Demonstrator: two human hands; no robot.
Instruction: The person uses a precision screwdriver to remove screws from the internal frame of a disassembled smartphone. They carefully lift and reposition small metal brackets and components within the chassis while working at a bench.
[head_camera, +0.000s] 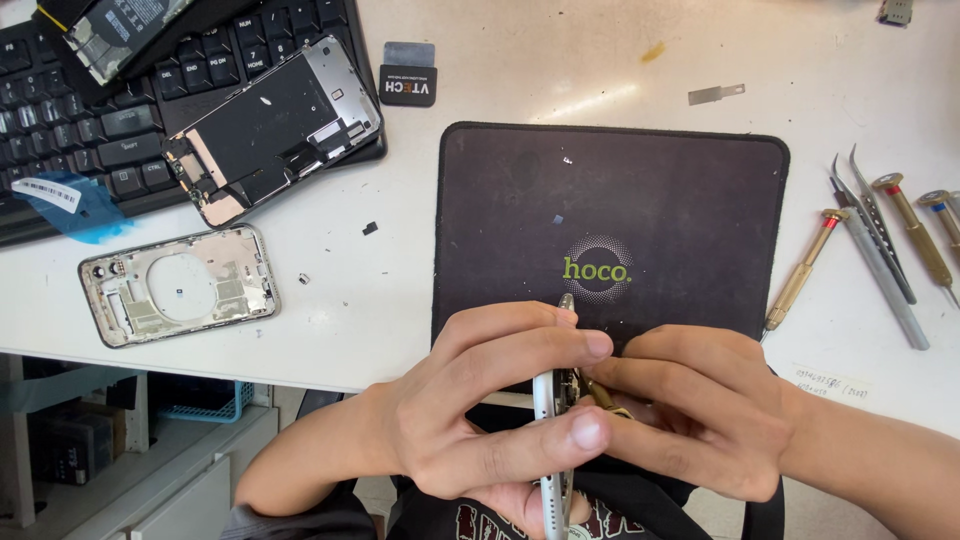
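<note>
Bright, even daylight floods the white table (600, 60), leaving a glare streak near its top edge and only soft shadows. The hands look slightly soft, perhaps from motion; the edges bend mildly.

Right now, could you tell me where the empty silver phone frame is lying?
In the head view, the empty silver phone frame lies flat on the white table, left of the dark mat, just below the keyboard and the opened phone.

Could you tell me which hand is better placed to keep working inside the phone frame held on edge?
Probably the right hand: it holds a brass-tipped tool against the phone frame, while the left hand clamps it.
</note>
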